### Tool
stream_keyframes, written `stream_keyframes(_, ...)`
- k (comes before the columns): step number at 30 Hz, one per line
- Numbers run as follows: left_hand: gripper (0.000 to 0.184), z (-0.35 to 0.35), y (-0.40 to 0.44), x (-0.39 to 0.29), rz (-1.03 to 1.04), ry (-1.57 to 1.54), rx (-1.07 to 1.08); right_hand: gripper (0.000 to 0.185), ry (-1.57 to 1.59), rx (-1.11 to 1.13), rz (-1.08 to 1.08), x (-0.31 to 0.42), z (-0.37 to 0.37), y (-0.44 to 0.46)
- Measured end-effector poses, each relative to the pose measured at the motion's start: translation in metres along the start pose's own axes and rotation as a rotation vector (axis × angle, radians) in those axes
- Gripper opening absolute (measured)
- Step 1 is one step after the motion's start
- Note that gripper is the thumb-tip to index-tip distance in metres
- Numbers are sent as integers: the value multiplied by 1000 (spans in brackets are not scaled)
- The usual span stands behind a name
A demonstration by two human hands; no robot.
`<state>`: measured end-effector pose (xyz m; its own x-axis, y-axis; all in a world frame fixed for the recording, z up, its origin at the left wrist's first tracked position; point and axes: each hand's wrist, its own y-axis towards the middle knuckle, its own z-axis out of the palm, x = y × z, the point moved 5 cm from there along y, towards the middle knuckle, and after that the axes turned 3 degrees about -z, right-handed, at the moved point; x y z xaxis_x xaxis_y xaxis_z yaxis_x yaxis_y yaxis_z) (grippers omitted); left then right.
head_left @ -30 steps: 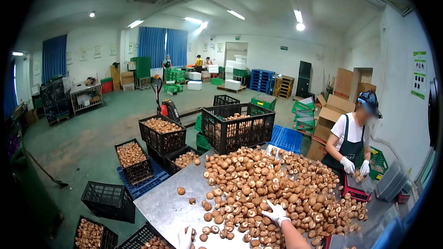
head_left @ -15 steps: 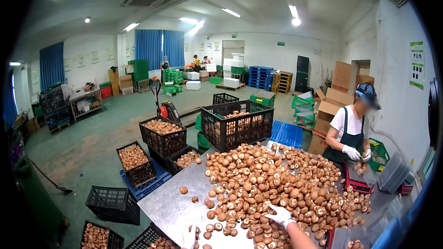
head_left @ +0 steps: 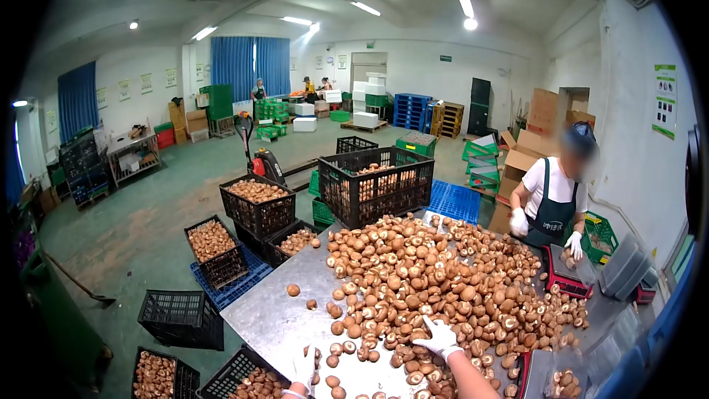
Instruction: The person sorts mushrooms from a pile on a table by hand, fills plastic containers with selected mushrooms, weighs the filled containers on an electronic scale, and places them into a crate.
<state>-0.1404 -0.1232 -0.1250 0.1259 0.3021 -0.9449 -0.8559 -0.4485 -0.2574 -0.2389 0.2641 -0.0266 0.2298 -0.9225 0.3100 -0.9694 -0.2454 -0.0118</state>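
A wide heap of brown mushrooms (head_left: 436,273) covers much of the metal table (head_left: 277,314). My right hand (head_left: 439,338), in a white glove, rests on the front part of the heap with its fingers spread among the mushrooms. At the table's lower edge is my left hand (head_left: 304,366), also gloved. Mushrooms lie against its right side, and its fingers are too small and partly hidden to tell what they hold. A clear container of mushrooms (head_left: 564,384) sits on a scale at the lower right.
Across the heap a co-worker (head_left: 554,199) in white gloves stands by a red scale (head_left: 567,273). A black crate (head_left: 377,188) stands at the table's back edge. Mushroom-filled crates (head_left: 258,203) are on the left, with a pallet jack (head_left: 258,159) behind.
The co-worker has straightened up and drawn one hand back from the scale. My right hand has shifted slightly left and up over the heap, and the view has moved a little.
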Motion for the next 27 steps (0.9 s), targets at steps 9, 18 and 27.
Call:
stream_keyframes(9,19,7,-14,-17,19,45,13,113,158,148,101,-7,4,18)
stream_keyframes(18,18,9,-19,-24,-3,29,7,88,176,61,-62,22,31,-18)
stream_keyframes(27,19,10,-21,-27,2,56,14,64,-173,-108,-254,74,44,-49)
